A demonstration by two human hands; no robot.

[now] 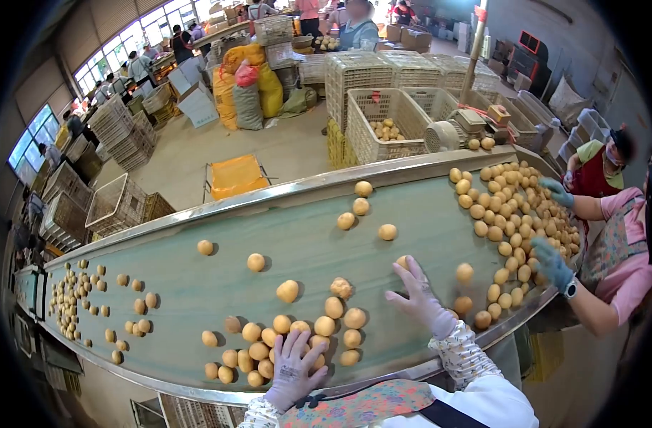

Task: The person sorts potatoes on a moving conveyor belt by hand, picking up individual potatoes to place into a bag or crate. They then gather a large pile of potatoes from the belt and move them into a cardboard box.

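Head: left hand (294,365), right hand (420,298) open on fruit (324,326)

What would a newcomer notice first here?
A long green belt strewn with yellow fruit, with a heap at its right end. By the near edge the left hand lies open on a cluster, and the right hand reaches to a single fruit. At far right a co-worker's teal glove is in the heap.

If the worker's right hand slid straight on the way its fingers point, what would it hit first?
Most likely the half-hidden yellow fruit just ahead of the right hand, up and left on the green belt. The fingertips may already touch it.
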